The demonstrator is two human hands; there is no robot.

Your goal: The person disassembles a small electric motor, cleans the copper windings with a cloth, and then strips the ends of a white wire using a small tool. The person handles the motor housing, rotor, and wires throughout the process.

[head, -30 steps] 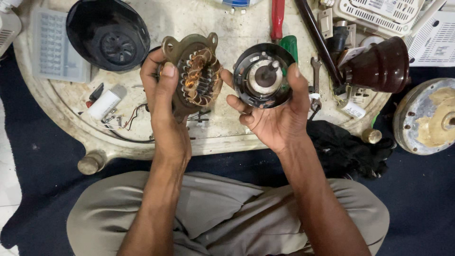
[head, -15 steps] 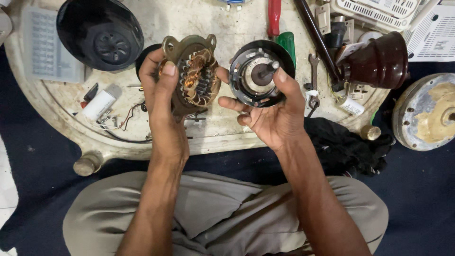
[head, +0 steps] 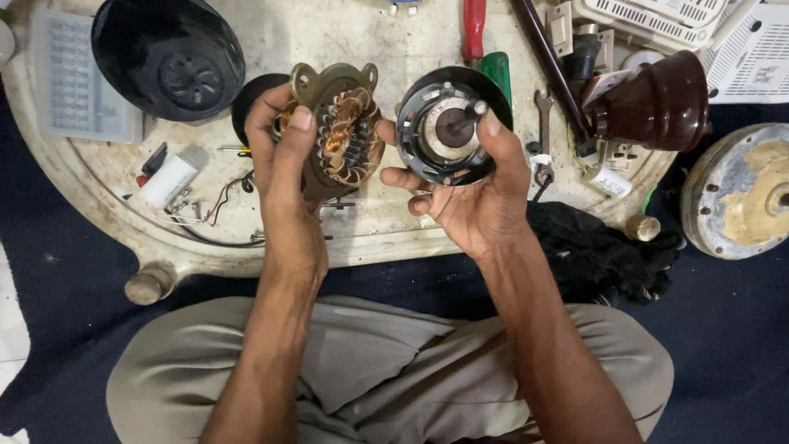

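The left hand [head: 283, 177] grips a motor stator [head: 341, 136], a bronze-coloured plate with copper windings on a dark core; the thumb lies over its left edge and the fingers close behind it. The stator is held upright above the work surface, facing the camera. Just to its right, the right hand [head: 477, 197] cups a round black motor housing [head: 450, 125] with a pale centre disc and a short shaft pointing toward the camera; the thumb presses the right rim, the fingers support it from below. The two parts are close together but apart.

Beneath both hands lies a worn, stained off-white tabletop [head: 362, 226] with a rounded rim. Beyond the left hand sits a black bowl-shaped cover [head: 168, 57]; to the left of that hand lie a white cylindrical capacitor [head: 168, 181] with loose wires and a pale ridged panel [head: 78, 74]. Beyond the right hand lie a red-handled tool [head: 474, 29] and a green-handled tool [head: 496, 66]. To the right of that hand are a small spanner [head: 542, 111], a dark brown dome-shaped casing [head: 657, 103] and white slatted grilles [head: 657, 12]. Off the surface, further right, a round corroded metal disc [head: 735, 193] rests on a dark blue floor covering [head: 723, 329], with a black cloth [head: 596, 251] near the right wrist. The person sits cross-legged in beige trousers [head: 370, 370].
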